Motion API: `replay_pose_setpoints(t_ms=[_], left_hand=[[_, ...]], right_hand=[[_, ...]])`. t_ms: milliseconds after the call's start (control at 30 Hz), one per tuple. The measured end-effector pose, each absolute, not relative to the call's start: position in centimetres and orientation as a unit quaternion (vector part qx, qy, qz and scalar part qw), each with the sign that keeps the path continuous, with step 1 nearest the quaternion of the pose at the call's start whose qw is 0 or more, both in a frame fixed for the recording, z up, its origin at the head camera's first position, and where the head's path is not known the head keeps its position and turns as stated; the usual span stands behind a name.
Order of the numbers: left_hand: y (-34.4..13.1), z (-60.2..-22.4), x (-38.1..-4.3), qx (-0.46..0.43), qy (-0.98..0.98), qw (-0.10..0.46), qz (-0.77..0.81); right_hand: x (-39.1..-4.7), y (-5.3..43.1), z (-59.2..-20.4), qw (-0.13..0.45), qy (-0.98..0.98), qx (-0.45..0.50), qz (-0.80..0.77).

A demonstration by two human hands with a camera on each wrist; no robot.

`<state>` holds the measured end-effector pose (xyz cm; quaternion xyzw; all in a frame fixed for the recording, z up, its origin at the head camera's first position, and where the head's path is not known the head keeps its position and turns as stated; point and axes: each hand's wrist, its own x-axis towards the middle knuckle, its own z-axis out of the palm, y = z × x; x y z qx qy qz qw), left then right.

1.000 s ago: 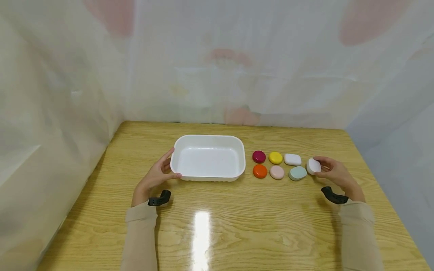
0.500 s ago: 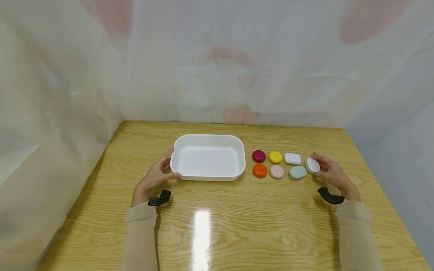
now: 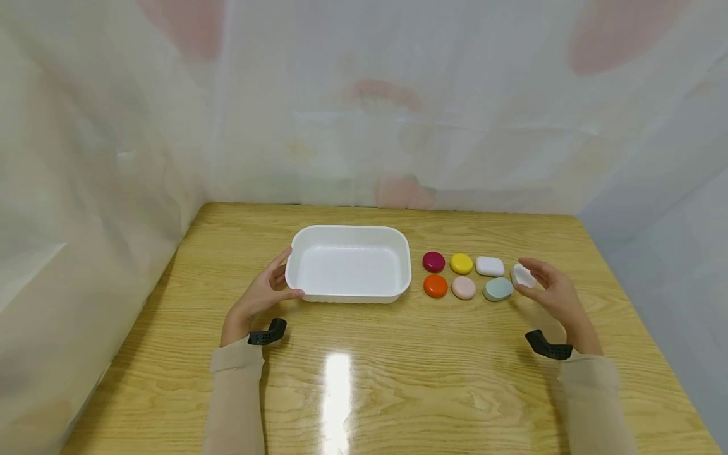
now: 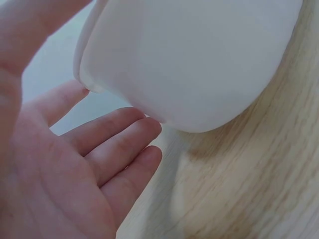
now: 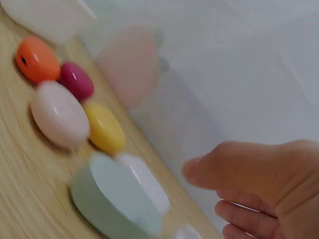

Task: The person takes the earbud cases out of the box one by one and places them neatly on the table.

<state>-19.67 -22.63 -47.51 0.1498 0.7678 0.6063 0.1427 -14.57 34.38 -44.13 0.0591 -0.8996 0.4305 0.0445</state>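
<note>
My left hand (image 3: 264,294) rests its fingers against the left end of a white rectangular tub (image 3: 348,296). In the left wrist view, fingertips (image 4: 149,127) touch the tub's outer wall (image 4: 199,64), with a gap between wall and palm. My right hand (image 3: 554,291) is around a small white rounded block (image 3: 522,275) at the right end of two rows of pieces. The right wrist view has the thumb (image 5: 199,169) apart from the fingers and nothing between them. Left of that block lie a pale green oval block (image 3: 498,289) and a white rounded piece (image 3: 490,266).
Further left in the rows are a yellow piece (image 3: 461,263), a pink one (image 3: 463,287), a magenta one (image 3: 433,261) and an orange one (image 3: 435,285). All stand on a wooden table (image 3: 432,379), with pale curtains (image 3: 483,139) behind and at the sides.
My right hand has brought the white block slightly left, beside the green block, and its fingers have loosened from it. The left hand and the tub stay put.
</note>
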Motion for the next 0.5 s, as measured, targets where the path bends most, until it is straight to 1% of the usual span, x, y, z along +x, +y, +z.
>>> replay_pose_setpoints(t_ms=[100,167,333,500], left_hand=[[-22.6,-47.5,-19.7,0.152,0.774,0.140,0.598],[-22.5,-47.5,-19.8,0.148,0.780,0.140,0.592],[-22.3,-47.5,-20.1,0.143,0.782,0.142,0.589],[-22.1,-47.6,-20.2,0.143,0.783,0.143,0.588]], right_hand=[[-14.6,33.3,-44.0,0.073,-0.893,0.082,0.437],[-14.7,32.6,-43.8,0.078,-0.898,0.084,0.425],[-14.9,31.3,-43.9,0.064,-0.928,0.080,0.358],[-15.1,30.7,-44.9,0.054,-0.941,0.082,0.323]])
